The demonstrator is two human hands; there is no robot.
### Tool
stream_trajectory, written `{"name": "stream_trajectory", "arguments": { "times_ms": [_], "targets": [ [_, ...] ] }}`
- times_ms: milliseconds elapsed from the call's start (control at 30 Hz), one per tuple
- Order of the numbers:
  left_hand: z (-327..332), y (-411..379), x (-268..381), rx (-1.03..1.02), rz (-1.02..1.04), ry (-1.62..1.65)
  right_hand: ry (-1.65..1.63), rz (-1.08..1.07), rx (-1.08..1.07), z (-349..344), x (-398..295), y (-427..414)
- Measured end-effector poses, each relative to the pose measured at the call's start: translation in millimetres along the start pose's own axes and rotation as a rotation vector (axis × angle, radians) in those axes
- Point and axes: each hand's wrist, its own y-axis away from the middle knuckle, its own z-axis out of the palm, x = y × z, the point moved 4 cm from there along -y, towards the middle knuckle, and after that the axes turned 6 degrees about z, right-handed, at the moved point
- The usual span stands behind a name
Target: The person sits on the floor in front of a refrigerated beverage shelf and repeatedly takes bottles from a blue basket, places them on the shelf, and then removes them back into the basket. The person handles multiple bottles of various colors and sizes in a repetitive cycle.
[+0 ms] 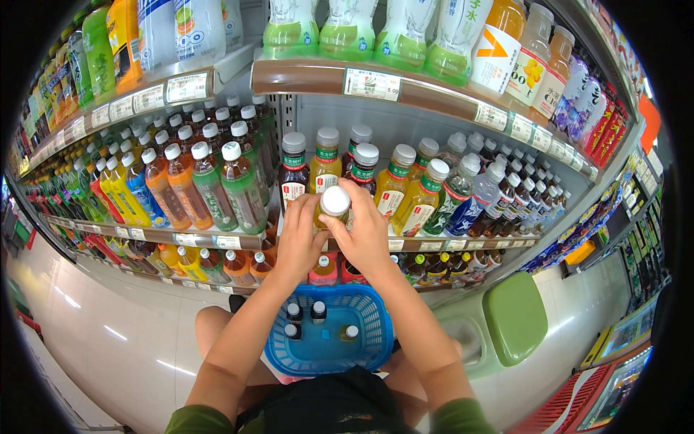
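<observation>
Between my left hand [301, 233] and my right hand [362, 228] is a white-capped drink bottle [335, 201], held upright at the front of the middle shelf. Fingers of both hands wrap its upper part, so its label and lower body are hidden. Behind it stand similar bottles, such as a dark one [294, 168] and yellow ones [416, 209], with green and red neck bands. Below my arms, a blue plastic basket [384, 331] sits between my legs. Several dark-capped or dark-bodied bottles [319, 311] and a yellow bottle with a white cap [349, 332] stand in it.
An upper shelf edge [303, 78] with price tags and large bottles overhangs the middle shelf. Tea bottles [238, 190] line the left, clear and dark ones the right. A lower shelf holds more bottles. A container with a green lid [515, 319] stands right of the basket.
</observation>
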Motion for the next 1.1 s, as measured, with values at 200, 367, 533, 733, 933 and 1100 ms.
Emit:
{"name": "stream_trajectory", "arguments": {
  "times_ms": [200,367,533,733,933,1100],
  "targets": [
    [5,-10,-10,-0.057,-0.113,0.012,0.294,-0.053,0.057,11,4,-20],
    [7,-7,-10,-0.066,-0.167,0.013,0.575,-0.128,0.03,20,8,-41],
    [12,4,-11,-0.089,-0.17,0.005,0.624,-0.097,0.027,27,12,-48],
    [9,8,-8,-0.089,-0.136,0.018,0.687,-0.087,0.011,30,11,-50],
    [0,16,-6,-0.03,-0.111,0.136,0.547,-0.18,0.046,25,-7,-13],
    [18,69,-5,-0.172,-0.165,0.269,0.288,0.027,-0.136,41,28,100]
  ]
}}
